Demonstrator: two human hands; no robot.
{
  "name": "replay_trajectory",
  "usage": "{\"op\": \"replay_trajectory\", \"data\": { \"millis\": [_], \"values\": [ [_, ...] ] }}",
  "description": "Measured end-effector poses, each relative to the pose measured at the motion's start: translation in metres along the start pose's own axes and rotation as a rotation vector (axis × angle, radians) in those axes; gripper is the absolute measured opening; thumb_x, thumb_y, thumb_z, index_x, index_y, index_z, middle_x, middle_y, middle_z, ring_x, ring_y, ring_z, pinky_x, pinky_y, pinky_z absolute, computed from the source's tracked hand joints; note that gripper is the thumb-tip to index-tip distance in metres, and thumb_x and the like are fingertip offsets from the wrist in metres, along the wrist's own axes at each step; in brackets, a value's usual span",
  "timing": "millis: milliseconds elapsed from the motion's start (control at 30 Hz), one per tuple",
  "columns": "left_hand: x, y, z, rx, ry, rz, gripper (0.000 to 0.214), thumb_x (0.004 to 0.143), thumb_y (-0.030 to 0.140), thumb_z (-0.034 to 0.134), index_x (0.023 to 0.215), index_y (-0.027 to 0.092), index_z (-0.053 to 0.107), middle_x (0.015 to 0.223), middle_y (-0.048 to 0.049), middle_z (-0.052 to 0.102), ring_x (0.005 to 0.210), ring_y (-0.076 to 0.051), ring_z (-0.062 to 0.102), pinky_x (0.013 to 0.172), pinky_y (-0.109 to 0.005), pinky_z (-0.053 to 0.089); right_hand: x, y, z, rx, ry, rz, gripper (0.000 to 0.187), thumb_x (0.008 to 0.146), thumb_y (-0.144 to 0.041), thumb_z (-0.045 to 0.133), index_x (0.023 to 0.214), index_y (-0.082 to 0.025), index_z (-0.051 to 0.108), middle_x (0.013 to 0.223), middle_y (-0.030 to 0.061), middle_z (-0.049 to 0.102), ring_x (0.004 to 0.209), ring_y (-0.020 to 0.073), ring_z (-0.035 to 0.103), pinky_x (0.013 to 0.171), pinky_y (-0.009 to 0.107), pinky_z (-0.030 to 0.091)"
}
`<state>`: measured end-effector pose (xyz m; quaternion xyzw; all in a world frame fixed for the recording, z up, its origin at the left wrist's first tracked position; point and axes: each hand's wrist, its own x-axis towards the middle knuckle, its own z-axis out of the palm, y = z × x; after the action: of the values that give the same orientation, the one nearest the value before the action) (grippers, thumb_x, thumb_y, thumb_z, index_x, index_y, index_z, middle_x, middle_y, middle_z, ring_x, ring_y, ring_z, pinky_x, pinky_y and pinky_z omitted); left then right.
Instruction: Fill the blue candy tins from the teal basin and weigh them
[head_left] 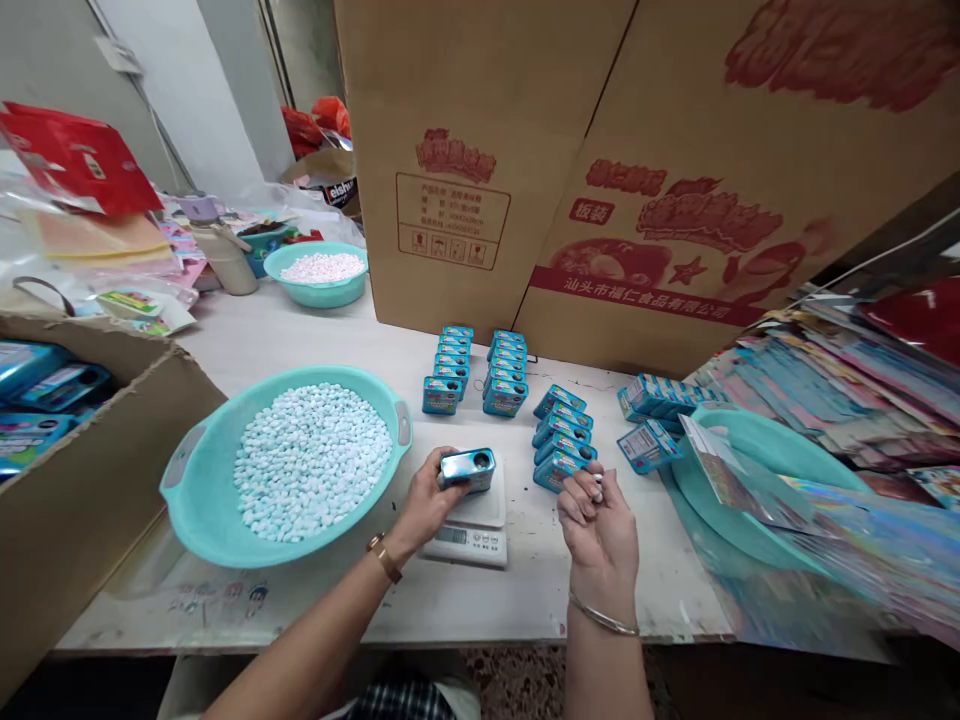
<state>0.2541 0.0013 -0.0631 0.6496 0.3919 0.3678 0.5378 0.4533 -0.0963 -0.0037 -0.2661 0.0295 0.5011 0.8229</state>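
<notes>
Dial: centred on my held tin (466, 472), 12 straight ahead of me.
Carton (127, 450), far 9: brown corrugated board, ragged rim; glossy blue tins (37, 430) lie inside.
Large basin (206, 520), 9: smooth mint-green plastic, grey handles at both ends; probably weighty under this load, best lifted by both handles.
Pellets (311, 460), in that basin: small, rounded, pale blue to white; likely hard, light, quick to roll.
Small basin (326, 292), 11: green plastic, pinkish-white filling.
Left hand (429, 505): grasping the held tin at its left end, thumb on the near side.
Held tin, build: flat box, rounded corners, shiny metallic top, dark round hole toward the right end; I judge it light, stiff, a little slippery, easily dented. Best gripped across the narrow sides, clear of the hole.
Scale (470, 545), 6: pale plastic, buttons and display facing me; whether the held tin touches its plate, I cannot tell.
Double file (441, 395), 12: printed blue tins, upright, close-set.
Short file (553, 472), 2 to 3: matching tins.
Right hand (600, 525), toward 4: palm up, fingers curled, pinching white pellets (598, 487); count hidden.
Loose tin (649, 447), 3: tilted, label showing.
Film packets (862, 530), far 3: thin, iridescent, floppy.
</notes>
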Motion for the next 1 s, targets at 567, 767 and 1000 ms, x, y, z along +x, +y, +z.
{"op": "replay_trajectory", "data": {
  "millis": [567,767,1000],
  "values": [
    [-0.171,-0.021,-0.078,0.187,0.385,-0.452,0.037,0.082,0.049,0.065,0.107,0.023,0.071,0.109,-0.006,0.075,0.108,-0.026,0.068,0.082,-0.032,0.062,0.025,0.024,0.011,-0.045,0.148,0.054,0.009,0.091,-0.014,0.046,0.092,-0.017,0.055,0.071,-0.0041,0.043,0.057,0.0065,0.045,0.052,0.017,0.042],
    [-0.161,-0.032,-0.082,0.299,0.328,-0.316,0.031,0.086,0.041,0.062,0.111,0.023,0.07,0.112,-0.0056,0.074,0.109,-0.025,0.068,0.094,-0.037,0.058,0.029,0.037,0.027,-0.108,0.104,0.036,0.002,0.09,-0.018,0.054,0.091,-0.019,0.056,0.07,-0.0058,0.041,0.056,0.006,0.043,0.054,0.017,0.043],
    [-0.139,-0.028,-0.071,0.357,0.177,-0.072,0.029,0.09,0.029,0.059,0.118,0.028,0.065,0.117,-0.0024,0.072,0.109,-0.021,0.068,0.097,-0.035,0.056,0.025,0.045,0.038,-0.255,0.08,-0.048,0.007,0.089,-0.024,0.061,0.086,-0.021,0.056,0.068,-0.0068,0.038,0.055,0.0065,0.041,0.053,0.018,0.042]
  ]
}}
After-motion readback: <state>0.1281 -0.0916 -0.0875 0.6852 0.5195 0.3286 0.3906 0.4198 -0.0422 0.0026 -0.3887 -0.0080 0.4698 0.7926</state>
